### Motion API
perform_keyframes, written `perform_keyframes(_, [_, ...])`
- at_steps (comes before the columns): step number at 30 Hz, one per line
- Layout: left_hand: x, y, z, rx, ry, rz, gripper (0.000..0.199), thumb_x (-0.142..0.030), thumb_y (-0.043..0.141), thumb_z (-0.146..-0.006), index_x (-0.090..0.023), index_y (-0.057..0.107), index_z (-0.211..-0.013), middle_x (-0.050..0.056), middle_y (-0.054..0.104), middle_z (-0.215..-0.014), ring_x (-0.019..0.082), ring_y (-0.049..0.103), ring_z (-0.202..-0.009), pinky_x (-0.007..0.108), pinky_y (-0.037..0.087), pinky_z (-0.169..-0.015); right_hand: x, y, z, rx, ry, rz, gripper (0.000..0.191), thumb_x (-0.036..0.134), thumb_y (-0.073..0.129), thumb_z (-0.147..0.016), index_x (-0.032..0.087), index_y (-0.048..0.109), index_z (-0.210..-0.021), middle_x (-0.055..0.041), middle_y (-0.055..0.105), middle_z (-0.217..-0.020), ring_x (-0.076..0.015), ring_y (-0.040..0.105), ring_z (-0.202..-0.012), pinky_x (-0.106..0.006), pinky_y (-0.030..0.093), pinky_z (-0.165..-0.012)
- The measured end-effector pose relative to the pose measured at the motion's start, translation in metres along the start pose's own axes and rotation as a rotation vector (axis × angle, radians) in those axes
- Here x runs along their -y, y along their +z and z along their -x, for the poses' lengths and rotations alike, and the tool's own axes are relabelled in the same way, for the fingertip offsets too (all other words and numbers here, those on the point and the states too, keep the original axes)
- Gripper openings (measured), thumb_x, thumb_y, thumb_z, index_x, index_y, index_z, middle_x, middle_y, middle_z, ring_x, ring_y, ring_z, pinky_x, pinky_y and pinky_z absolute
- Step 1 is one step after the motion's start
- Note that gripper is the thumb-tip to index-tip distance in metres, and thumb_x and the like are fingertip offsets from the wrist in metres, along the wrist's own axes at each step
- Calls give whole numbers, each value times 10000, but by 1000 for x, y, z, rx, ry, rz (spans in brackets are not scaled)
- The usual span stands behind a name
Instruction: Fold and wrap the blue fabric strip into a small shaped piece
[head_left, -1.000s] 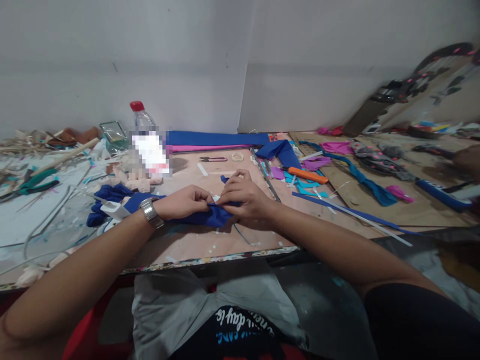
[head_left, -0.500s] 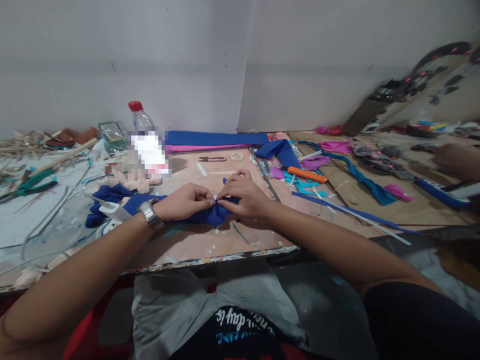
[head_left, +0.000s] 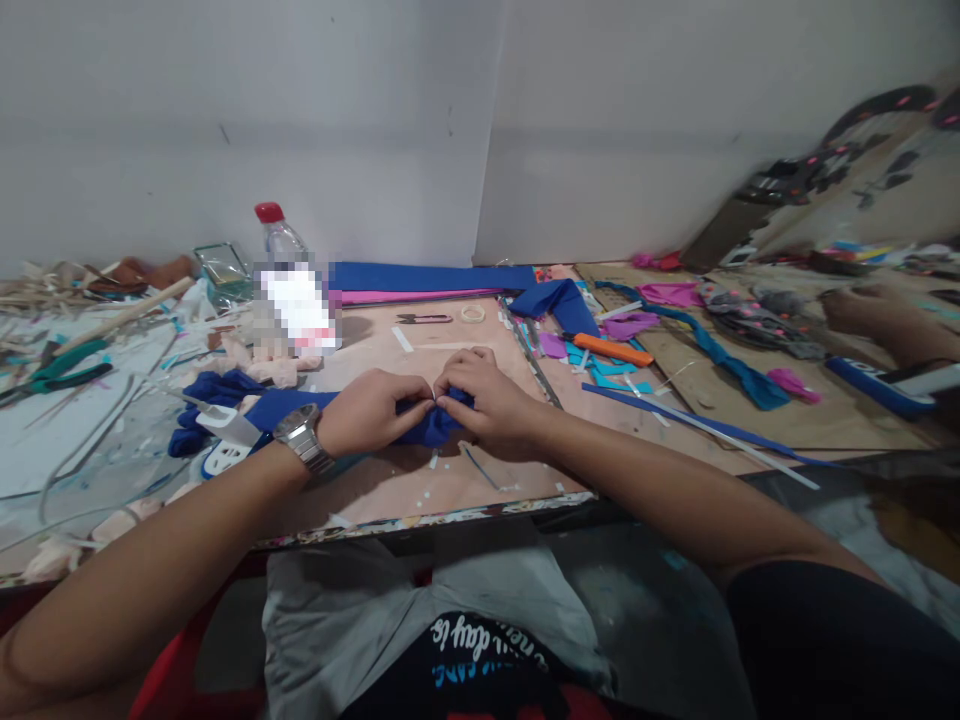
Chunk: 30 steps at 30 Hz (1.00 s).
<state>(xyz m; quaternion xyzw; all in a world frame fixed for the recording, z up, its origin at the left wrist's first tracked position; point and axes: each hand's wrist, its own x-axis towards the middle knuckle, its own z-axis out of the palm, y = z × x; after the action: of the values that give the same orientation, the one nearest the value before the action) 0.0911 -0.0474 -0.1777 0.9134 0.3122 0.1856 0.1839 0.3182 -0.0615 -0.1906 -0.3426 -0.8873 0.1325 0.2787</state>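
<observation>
Drawn up since half a second ago, the blue cloth (head_left: 433,432) makes a smaller bunch, and the two hands have curled in closer around it. On the table's (head_left: 450,480) near part, the left hand (head_left: 365,411) and right hand (head_left: 491,402) each pinch the cloth between thumb and fingers, thumb tips almost meeting; the bunch lies between the hands, sagging just below the thumbs. The farther fingers are bent, their hold partly hidden. Left of the left hand sits a white tool (head_left: 229,428). Farther off lie an orange cutter (head_left: 613,349) to the right, then small snips (head_left: 424,319) beside a tape ring (head_left: 472,314).
</observation>
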Motion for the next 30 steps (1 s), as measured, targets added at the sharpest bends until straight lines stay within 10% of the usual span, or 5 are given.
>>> perform_keyframes(30, [10,1,-1,80,-43,155,241,-372,609,-953,-167,719,-894,2,717,-771,121,585,-669,248,403,-668,-8,-1,0,-50,-62,87,106,275,626,-940,197,694,-917,-47,737,-902,-236,590,-980,-449,264,-991])
